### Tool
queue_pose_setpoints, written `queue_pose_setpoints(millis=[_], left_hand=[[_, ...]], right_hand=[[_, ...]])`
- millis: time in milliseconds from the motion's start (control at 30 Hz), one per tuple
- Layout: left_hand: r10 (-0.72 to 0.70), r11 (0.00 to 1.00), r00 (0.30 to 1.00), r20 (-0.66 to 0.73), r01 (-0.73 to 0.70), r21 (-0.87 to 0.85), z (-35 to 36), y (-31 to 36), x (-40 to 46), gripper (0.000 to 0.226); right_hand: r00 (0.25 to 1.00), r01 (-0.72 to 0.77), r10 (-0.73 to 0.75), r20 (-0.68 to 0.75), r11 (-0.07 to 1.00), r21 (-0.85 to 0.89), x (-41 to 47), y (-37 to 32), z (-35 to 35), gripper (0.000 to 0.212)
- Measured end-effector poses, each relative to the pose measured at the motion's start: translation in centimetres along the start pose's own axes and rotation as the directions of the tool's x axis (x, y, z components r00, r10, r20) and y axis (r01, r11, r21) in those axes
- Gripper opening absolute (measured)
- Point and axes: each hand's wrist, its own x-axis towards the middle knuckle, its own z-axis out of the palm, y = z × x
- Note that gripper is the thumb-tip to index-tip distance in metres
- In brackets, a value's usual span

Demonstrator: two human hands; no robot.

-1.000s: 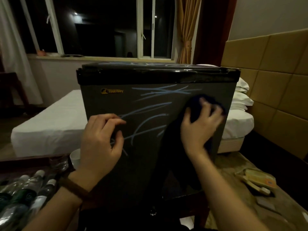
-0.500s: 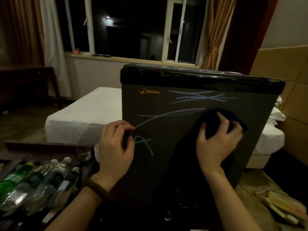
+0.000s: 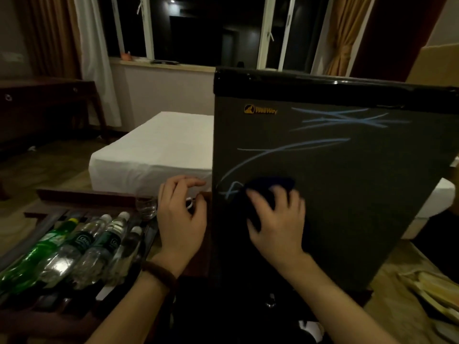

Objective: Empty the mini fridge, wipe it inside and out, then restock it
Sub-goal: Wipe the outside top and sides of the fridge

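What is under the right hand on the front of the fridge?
A dark cloth lies under the right hand, pressed against the fridge door. Blue marks show beside it; whether more marks lie beneath the cloth cannot be seen.

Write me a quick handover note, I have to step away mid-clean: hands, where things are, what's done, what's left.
Right hand: presses a dark cloth against the fridge door, low on its left side.
Left hand: beside the fridge's left edge, fingers loosely curled, holding nothing.
Bottles: lying in a row on the low table at left, beside a glass.
Done: fridge apparently emptied; the door is shut, so the inside can't be judged.
Left: blue scribbles remain across the door's upper part; wipe those, then restock.
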Motion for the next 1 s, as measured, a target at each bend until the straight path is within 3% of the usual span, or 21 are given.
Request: queue_pose_setpoints(millis=[133,233,367,467,600,700,767,833,933,1000], left_hand=[[0.012,0.998,1.000,-0.027,-0.013,-0.064,-0.7,0.1,0.1,0.020],[0.009,0.996,0.999,-0.048,-0.014,-0.089,-0.6,0.0,-0.1,0.023],[-0.003,0.998,1.000,-0.028,0.001,-0.068,-0.5,-0.3,0.0,0.026],[-0.006,0.998,0.999,-0.032,0.004,-0.057,-0.7,-0.3,0.4,0.028],[0.014,0.999,0.999,-0.029,-0.015,-0.039,-0.9,-0.1,1.0,0.023],[0.021,0.999,0.999,-0.028,-0.022,-0.040,-0.8,0.1,1.3,0.020],[0.018,0.998,0.999,-0.045,-0.021,-0.055,-0.5,0.3,1.5,0.021],[0.021,0.997,0.998,-0.057,-0.024,-0.070,-0.1,0.5,1.4,0.023],[-0.006,0.997,1.000,-0.021,0.004,-0.081,0.4,0.9,0.9,0.021],[0.014,0.997,1.000,-0.027,-0.016,-0.080,0.3,1.4,0.9,0.015]], right_hand=[[0.969,-0.199,0.204,-0.139,0.979,0.052,6.9,-2.4,-0.9,0.041],[0.990,-0.091,0.086,-0.109,0.995,-0.042,5.5,-3.5,0.7,0.043],[0.986,0.147,-0.143,0.081,0.988,-0.041,-2.0,-4.0,3.0,0.058],[0.981,0.113,-0.112,0.156,0.994,-0.001,-2.3,-4.5,2.9,0.058],[0.999,-0.036,0.038,-0.022,0.998,0.058,4.6,-5.5,1.0,0.044],[0.963,-0.172,0.185,-0.195,0.981,0.085,10.0,-5.3,-0.1,0.036],[0.974,-0.116,0.120,-0.192,0.993,0.029,9.4,-5.5,0.5,0.034],[0.988,0.029,-0.029,-0.149,1.000,-0.007,6.0,-5.4,1.7,0.032],[0.977,0.211,-0.211,-0.021,0.978,-0.003,0.9,-3.8,2.4,0.038],[0.972,0.232,-0.233,0.024,0.973,0.015,-0.1,-2.6,1.9,0.047]])
